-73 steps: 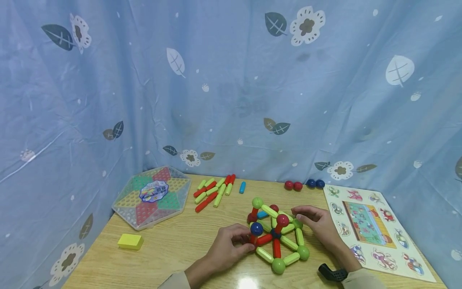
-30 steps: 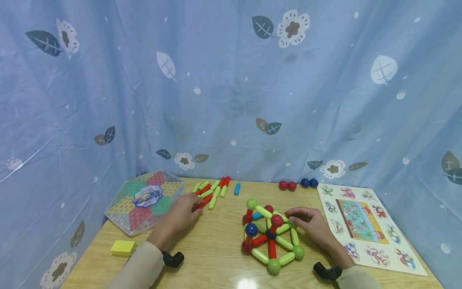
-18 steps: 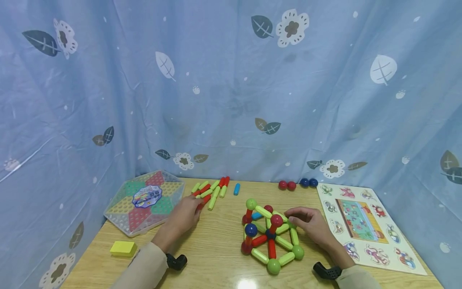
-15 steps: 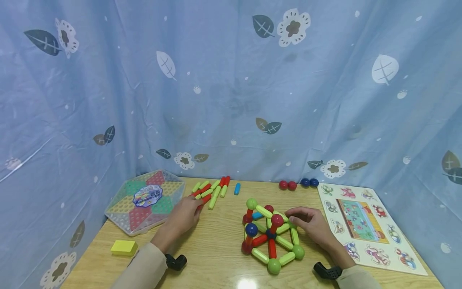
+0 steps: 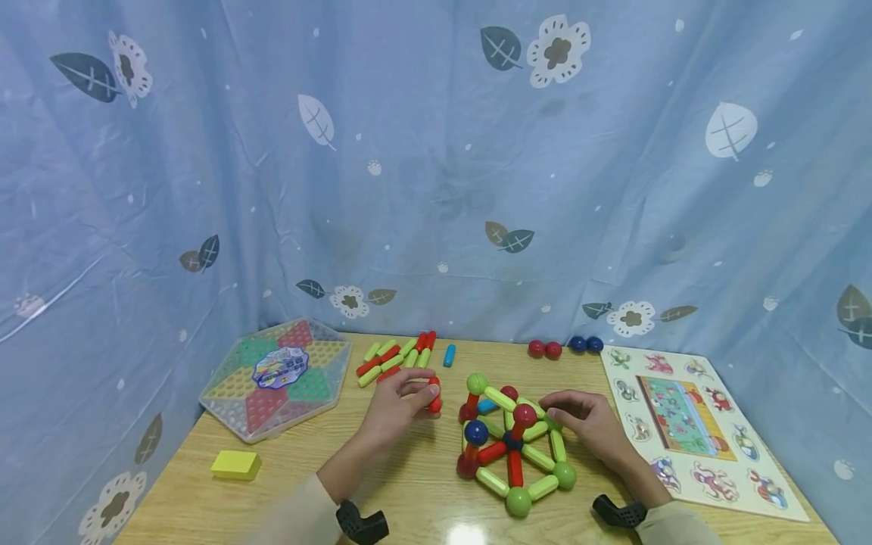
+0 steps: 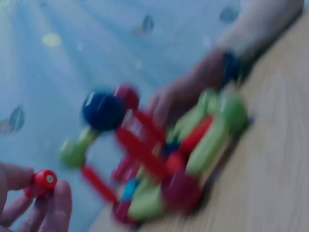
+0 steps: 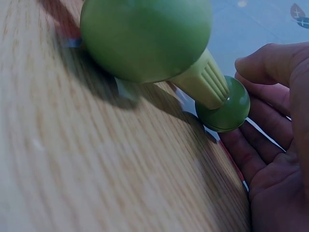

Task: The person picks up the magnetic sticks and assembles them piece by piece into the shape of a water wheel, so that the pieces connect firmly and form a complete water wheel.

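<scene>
"Left hand (image 5: 393,415) pinches a red rod (image 5: 434,395) near the ball-and-rod frame (image 5: 538,459), leaving one end clear!"

"Frame's well in from the table's (image 5: 422,492) far edge; right hand (image 5: 594,425) relaxed alongside, perhaps to steady it."

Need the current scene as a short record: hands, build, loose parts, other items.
frame: rods and balls joined, on table
left hand: pinches red rod, apart from frame
right hand: at a green ball of frame; contact unclear
loose rods: green and red cluster; blue rod apart
back: two red balls, two dark blue balls
left side: hexagonal board, yellow block
right side: picture board
</scene>
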### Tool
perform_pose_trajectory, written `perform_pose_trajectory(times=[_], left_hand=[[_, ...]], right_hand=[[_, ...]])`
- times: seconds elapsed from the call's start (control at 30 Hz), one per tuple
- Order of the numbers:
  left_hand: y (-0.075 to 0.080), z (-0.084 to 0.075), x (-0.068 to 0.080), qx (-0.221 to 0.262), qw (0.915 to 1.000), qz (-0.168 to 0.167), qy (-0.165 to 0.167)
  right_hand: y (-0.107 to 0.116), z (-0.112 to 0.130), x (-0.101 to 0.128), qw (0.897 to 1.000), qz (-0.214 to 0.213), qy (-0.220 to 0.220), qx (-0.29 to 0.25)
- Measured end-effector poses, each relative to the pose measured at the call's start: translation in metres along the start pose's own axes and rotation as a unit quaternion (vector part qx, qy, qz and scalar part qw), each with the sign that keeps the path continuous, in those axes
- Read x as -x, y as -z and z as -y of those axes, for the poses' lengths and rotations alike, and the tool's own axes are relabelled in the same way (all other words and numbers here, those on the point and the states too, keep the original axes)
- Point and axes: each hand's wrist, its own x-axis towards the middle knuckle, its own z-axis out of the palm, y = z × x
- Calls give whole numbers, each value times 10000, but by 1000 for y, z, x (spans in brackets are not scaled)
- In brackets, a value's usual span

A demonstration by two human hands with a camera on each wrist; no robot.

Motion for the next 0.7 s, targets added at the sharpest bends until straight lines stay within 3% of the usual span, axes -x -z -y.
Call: perform_pose_trajectory(times=[0.13, 0.27, 0.47, 0.7], left_hand=[[-26, -3, 2, 694, 9970, 168, 298], [-41, -7, 2, 646, 9969, 121, 437], [-48, -9, 4, 450, 9967, 144, 665], [-50, -8, 4, 188, 9954, 447, 832]], right_hand=[[-1, -2, 1, 10000, -33, 48, 16], [-3, -3, 0, 10000, -25, 72, 46], [-2, -1, -2, 9999, -20, 36, 100], [-1, -4, 0, 9998, -56, 24, 162]])
